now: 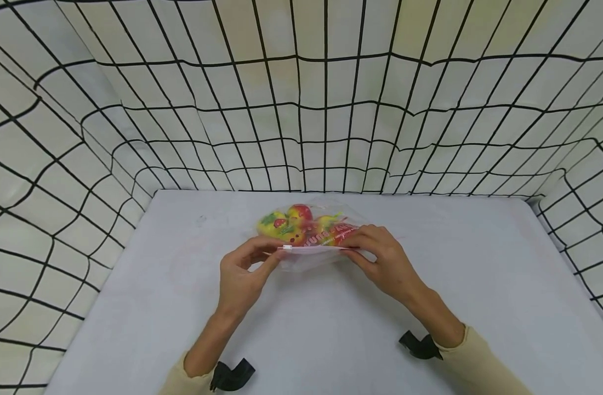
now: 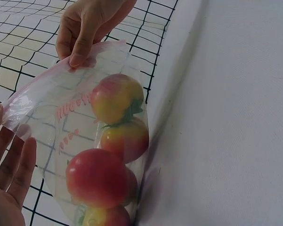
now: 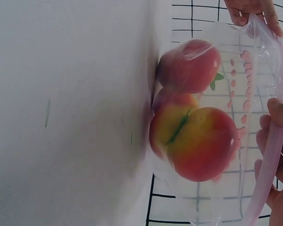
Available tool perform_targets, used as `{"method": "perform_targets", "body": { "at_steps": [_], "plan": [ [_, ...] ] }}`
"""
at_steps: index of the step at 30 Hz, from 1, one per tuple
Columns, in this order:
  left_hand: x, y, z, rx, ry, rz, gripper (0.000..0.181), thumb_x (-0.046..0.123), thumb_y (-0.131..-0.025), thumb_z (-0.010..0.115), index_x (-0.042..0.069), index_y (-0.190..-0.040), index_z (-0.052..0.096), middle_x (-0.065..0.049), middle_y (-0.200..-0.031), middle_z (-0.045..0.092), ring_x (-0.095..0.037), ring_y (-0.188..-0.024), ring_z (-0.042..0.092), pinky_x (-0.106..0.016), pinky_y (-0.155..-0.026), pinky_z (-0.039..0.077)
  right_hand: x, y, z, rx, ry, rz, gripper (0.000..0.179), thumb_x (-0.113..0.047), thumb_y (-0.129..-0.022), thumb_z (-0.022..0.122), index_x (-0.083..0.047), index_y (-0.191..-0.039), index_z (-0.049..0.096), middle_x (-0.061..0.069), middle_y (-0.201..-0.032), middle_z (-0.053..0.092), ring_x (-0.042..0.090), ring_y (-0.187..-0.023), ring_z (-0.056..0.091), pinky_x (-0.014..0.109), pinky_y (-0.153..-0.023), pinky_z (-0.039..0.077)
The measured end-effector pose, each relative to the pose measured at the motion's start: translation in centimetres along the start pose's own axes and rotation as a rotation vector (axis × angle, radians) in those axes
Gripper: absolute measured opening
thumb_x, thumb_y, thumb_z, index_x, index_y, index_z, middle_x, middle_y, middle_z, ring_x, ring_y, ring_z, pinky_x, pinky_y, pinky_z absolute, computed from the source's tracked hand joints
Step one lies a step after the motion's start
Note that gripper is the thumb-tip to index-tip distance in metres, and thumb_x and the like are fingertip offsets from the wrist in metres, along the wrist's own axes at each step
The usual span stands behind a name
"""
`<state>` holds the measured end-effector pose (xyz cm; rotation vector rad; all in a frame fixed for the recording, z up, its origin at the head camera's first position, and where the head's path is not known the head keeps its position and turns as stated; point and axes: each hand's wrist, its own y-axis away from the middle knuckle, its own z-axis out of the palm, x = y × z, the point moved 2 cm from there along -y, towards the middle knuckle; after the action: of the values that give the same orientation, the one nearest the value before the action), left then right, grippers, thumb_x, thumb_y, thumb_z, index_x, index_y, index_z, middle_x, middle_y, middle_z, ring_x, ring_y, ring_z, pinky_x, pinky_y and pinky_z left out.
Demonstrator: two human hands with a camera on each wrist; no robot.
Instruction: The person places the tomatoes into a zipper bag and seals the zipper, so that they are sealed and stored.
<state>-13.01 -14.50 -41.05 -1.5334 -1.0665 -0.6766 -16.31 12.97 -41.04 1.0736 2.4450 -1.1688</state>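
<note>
A clear plastic zip bag (image 1: 301, 262) with red lettering and a pink closing strip (image 3: 273, 150) lies at the middle of the table. Inside it are several red-and-yellow fruits (image 2: 96, 176) with green leaves, which look like peaches or apples. My left hand (image 1: 242, 274) pinches the strip's left end, beside a small white slider (image 1: 287, 247). Toward the strip's right end, my right hand (image 1: 382, 260) grips the bag's edge between thumb and fingers. In the right wrist view the fruits (image 3: 202, 143) rest in the bag, away from both hands.
The bag lies on a white-covered table (image 1: 183, 263). Black wire grid (image 1: 326, 109) over pale sheeting rises behind it and on both sides. A black strap piece (image 1: 232, 376) sits at the left wrist, another (image 1: 420, 345) at the right.
</note>
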Motion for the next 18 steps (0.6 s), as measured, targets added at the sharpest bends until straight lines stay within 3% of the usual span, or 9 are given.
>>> {"method": "perform_targets", "body": {
  "at_steps": [7, 12, 18],
  "plan": [
    [-0.15, 0.04, -0.26, 0.021, 0.023, -0.005, 0.020, 0.001, -0.088, 0.080, 0.005, -0.107, 0.079, -0.008, -0.100, 0.079, -0.006, -0.089, 0.071, -0.020, -0.075, 0.061, -0.11, -0.07, 0.01, -0.006, -0.011, 0.021, 0.026, -0.010, -0.080, 0.088, -0.015, -0.104, 0.080, -0.004, -0.101, 0.075, 0.014, -0.100, 0.062, 0.027, -0.090, 0.051],
    [-0.02, 0.22, -0.37, 0.030, 0.070, 0.004, 0.019, -0.003, -0.086, 0.080, 0.002, -0.104, 0.079, 0.004, -0.097, 0.079, -0.008, -0.078, 0.071, -0.022, -0.069, 0.062, -0.31, -0.13, 0.08, 0.000, -0.020, 0.043, 0.026, -0.009, -0.080, 0.088, -0.014, -0.104, 0.080, -0.003, -0.102, 0.074, 0.014, -0.103, 0.062, 0.027, -0.093, 0.052],
    [0.18, 0.35, -0.27, 0.024, 0.093, 0.022, 0.018, -0.005, -0.085, 0.080, 0.001, -0.102, 0.080, 0.008, -0.093, 0.079, -0.009, -0.075, 0.070, -0.021, -0.072, 0.062, -0.88, -0.22, 0.81, 0.016, -0.055, 0.026, 0.025, -0.009, -0.081, 0.088, -0.015, -0.104, 0.079, -0.002, -0.104, 0.074, 0.015, -0.103, 0.063, 0.028, -0.093, 0.051]
  ]
}}
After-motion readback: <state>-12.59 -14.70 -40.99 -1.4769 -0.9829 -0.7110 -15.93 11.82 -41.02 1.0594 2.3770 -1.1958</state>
